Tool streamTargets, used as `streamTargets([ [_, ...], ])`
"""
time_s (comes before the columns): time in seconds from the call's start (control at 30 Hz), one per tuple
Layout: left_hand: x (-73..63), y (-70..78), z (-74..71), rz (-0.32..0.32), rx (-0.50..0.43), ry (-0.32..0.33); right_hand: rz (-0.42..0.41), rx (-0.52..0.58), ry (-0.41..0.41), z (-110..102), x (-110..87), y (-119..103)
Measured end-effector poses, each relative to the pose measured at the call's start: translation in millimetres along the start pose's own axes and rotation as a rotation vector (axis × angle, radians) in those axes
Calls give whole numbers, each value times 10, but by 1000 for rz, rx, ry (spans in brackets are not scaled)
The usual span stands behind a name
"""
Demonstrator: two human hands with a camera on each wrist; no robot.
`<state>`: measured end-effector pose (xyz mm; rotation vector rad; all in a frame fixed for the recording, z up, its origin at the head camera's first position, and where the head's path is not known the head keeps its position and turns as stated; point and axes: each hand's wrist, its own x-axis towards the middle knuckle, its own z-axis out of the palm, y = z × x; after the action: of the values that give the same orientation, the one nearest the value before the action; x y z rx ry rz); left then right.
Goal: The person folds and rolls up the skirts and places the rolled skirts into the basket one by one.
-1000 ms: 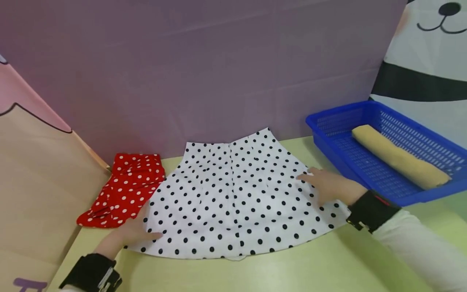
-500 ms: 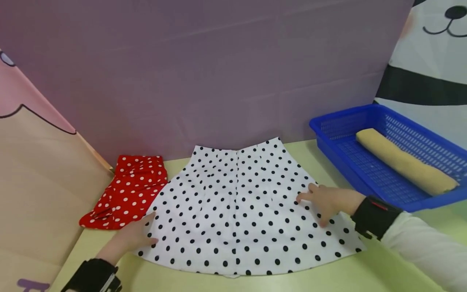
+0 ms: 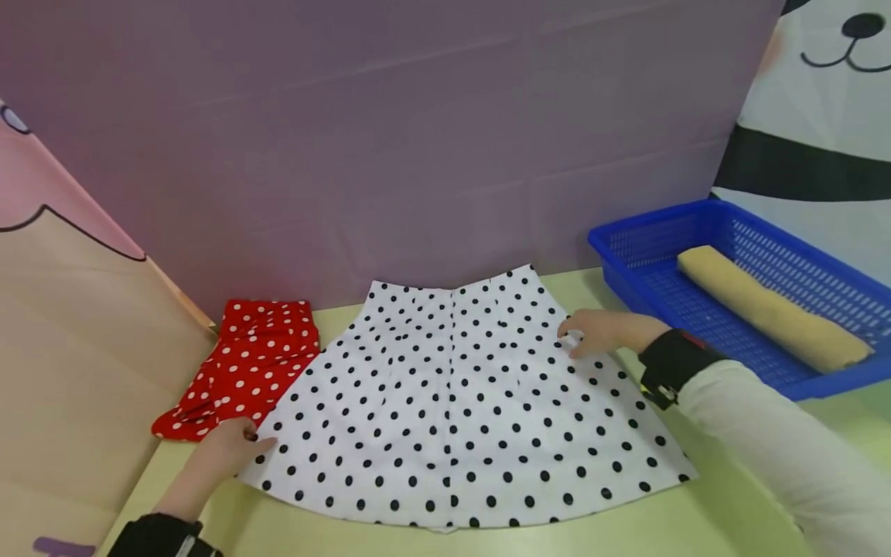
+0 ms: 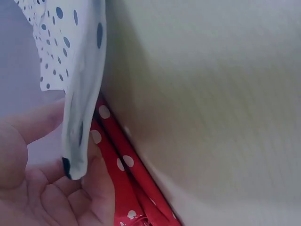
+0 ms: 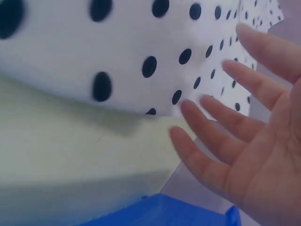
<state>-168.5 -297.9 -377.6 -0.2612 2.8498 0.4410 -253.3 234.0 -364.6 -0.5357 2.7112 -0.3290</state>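
Note:
A white skirt with black polka dots lies spread on the pale table, its narrow end toward the back and its wide hem toward the front. At its lower left corner, my left hand pinches the edge between thumb and fingers; the left wrist view shows the skirt's folded edge between them. My right hand is over the right side edge of the skirt. In the right wrist view the fingers of that hand are spread and loosely bent, with nothing held.
Left of the skirt lies a red cloth with white dots, partly beside its edge. A blue plastic basket stands at the right, with a rolled yellow cloth in it. A purple-grey backdrop rises behind the table.
My right hand has moved up along the skirt's right edge. My left hand has shifted left and down to the lower left corner, drawing that corner slightly outward.

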Motion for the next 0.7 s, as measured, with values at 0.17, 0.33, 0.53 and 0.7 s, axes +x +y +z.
streamTargets([
  [0.17,2,-19,-1,21,-15,-1,46,-5,114,-27,392,-1],
  [0.33,24,24,32,38,-31,13,135,-18,88,1,607,93],
  [0.53,49,-24,69,51,-40,20,164,-22,34,-14,721,135],
  [0.7,86,-49,86,43,-29,-51,205,-34,2,-20,789,137],
])
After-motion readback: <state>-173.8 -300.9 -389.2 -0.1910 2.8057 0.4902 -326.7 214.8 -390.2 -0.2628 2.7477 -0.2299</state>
